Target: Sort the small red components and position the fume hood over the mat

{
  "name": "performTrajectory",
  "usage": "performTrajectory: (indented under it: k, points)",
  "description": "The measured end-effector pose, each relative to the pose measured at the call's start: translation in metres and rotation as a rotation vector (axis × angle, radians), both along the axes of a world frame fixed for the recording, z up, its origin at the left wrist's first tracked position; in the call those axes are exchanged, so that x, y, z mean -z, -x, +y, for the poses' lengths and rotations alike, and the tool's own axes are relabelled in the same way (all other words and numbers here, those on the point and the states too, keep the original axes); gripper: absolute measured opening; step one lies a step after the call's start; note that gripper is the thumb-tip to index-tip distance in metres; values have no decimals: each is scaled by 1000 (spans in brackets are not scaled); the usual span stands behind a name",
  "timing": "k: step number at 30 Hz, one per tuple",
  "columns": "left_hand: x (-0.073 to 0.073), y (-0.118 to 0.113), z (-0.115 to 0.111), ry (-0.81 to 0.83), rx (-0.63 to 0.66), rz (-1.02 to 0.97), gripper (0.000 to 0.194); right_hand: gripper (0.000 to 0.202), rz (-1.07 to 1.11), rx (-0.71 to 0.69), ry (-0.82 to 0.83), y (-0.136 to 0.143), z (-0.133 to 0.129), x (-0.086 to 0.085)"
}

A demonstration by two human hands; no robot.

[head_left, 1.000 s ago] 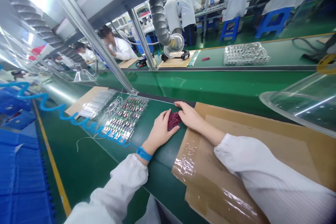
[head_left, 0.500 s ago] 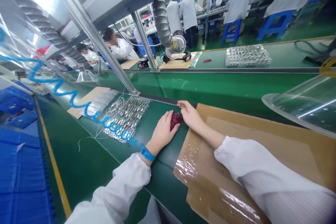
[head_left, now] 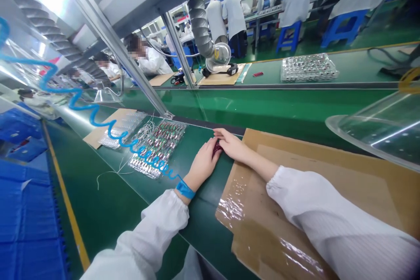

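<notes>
A small dark red bundle of what look like circuit board strips (head_left: 216,148) sits on the green bench top, mostly hidden between my two hands. My left hand (head_left: 204,158) curls around its near left side, fingers pressed together. From the right, my right hand (head_left: 231,145) cups it, with its fingertips meeting those of the left. A blue wrist strap (head_left: 185,189) with a coiled blue cord (head_left: 110,133) is on my left wrist. Left of my hands lies a clear tray (head_left: 157,148) packed with small metal, red and green parts.
Brown cardboard (head_left: 272,201) partly covered in shiny tape lies under my right arm. White wires (head_left: 144,131) and another clear tray (head_left: 123,129) are farther left. A clear fume hood (head_left: 377,127) hangs at right. Across the green channel, stacked trays (head_left: 308,68) stand; co-workers sit beyond.
My right hand has moved left and closed in against the dark red bundle and my left fingertips. Less of the bundle shows now. My left hand has barely moved.
</notes>
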State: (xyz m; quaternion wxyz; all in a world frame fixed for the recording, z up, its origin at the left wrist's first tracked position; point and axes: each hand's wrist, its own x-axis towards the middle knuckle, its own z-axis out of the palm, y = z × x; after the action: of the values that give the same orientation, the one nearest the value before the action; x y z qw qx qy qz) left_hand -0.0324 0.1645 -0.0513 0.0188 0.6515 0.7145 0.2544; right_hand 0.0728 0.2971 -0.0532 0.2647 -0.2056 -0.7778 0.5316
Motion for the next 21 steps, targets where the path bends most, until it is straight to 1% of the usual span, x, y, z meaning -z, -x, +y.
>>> performTrajectory:
  k: [3,6,7,9,11,12,14,16,19,21]
  points:
    - [2,2,2,-6,-18,-22,44,50,-3,-5,-37,-2,1,-1]
    - [3,5,4,-14,-45,-19,41,49,10,42,-116,-9,7,-3]
    - [4,6,4,-19,-69,-11,43,48,14,60,-155,-12,10,-3]
    - [3,9,3,-26,-130,11,54,46,8,78,-243,-19,16,-4]
    - [2,11,2,-15,-173,33,67,43,-14,71,-322,-24,20,-4]
    - [1,12,1,-3,-182,42,68,43,-28,62,-355,-26,21,-4]
    - [-2,13,0,23,-180,54,61,44,-56,38,-417,-29,21,-5]
    - [-5,14,1,41,-170,60,47,43,-88,7,-481,-31,20,-6]
    - [-8,15,2,53,-135,56,31,40,-160,-81,-574,-36,21,-8]
    - [-9,16,3,55,-106,47,25,43,-209,-147,-632,-39,22,-9]
